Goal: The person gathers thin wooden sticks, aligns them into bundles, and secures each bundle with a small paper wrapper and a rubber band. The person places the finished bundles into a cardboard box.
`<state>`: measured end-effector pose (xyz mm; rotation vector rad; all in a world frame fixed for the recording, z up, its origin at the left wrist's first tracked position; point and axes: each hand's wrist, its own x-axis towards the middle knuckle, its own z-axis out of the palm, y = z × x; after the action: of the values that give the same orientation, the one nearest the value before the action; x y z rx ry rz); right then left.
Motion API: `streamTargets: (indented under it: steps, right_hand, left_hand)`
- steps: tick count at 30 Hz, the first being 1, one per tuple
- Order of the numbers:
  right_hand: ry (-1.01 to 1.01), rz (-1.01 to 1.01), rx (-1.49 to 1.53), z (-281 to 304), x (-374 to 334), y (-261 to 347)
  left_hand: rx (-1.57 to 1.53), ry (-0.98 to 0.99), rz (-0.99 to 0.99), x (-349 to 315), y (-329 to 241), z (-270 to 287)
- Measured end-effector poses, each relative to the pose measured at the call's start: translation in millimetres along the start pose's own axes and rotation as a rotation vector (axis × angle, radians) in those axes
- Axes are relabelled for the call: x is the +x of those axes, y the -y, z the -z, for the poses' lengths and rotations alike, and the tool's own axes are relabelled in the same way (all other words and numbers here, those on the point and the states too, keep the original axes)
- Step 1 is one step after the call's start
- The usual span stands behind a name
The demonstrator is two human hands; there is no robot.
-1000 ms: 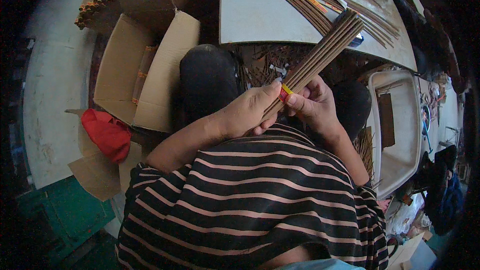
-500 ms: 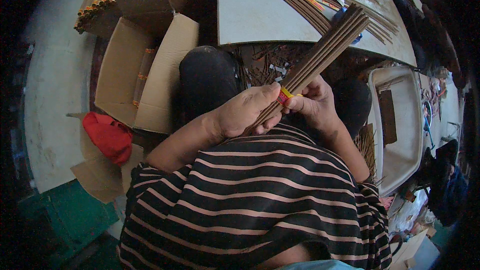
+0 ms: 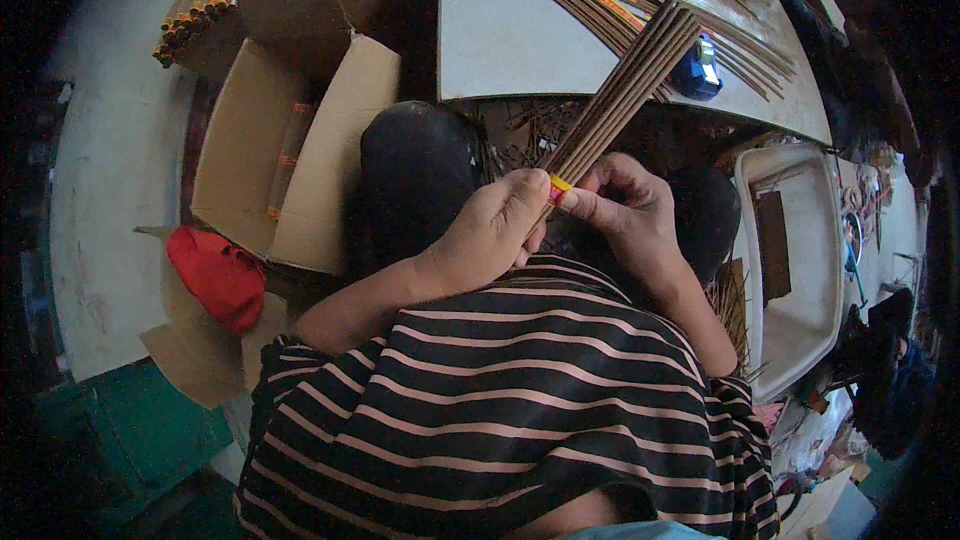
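Note:
A bundle of thin brown sticks (image 3: 630,85), which look like incense sticks, slants up and to the right above my lap. My left hand (image 3: 485,235) is closed around its lower part, thumb pressed on top. A narrow yellow and red paper band (image 3: 558,189) wraps the bundle beside that thumb. My right hand (image 3: 635,215) pinches at the band, its thumb against the right side and its fingers bent behind. The sticks' lower ends are mostly hidden by my left hand.
Ahead is a pale table (image 3: 530,30) with loose sticks (image 3: 575,5) and a blue rounded object (image 3: 697,70). An open cardboard box (image 3: 335,160) on the left holds banded bundles (image 3: 290,160). A red cloth (image 3: 215,280) lies nearer. A white tub (image 3: 800,325) stands right.
The bundle has swung slightly left and steeper. Both hands have shifted a little left with it, and the blue object behind shows more fully.

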<state>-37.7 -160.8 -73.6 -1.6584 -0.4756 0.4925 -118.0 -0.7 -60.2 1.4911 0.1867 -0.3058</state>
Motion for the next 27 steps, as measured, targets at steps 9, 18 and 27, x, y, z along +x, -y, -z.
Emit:
streamTargets:
  steps: [9,18,27]
  right_hand:
    - [0.109,-0.067,0.061,0.5,-10.9,10.9]
    - [0.153,0.011,0.438,-6.2,-17.9,-15.8]
    - [0.251,0.034,0.464,6.6,-6.9,-29.9]
  left_hand:
    - [0.059,-0.014,-0.009,-1.4,3.8,-5.8]
    - [-0.099,0.221,0.001,-0.2,0.8,-4.8]
    - [-0.046,0.39,0.124,4.4,-6.4,3.7]
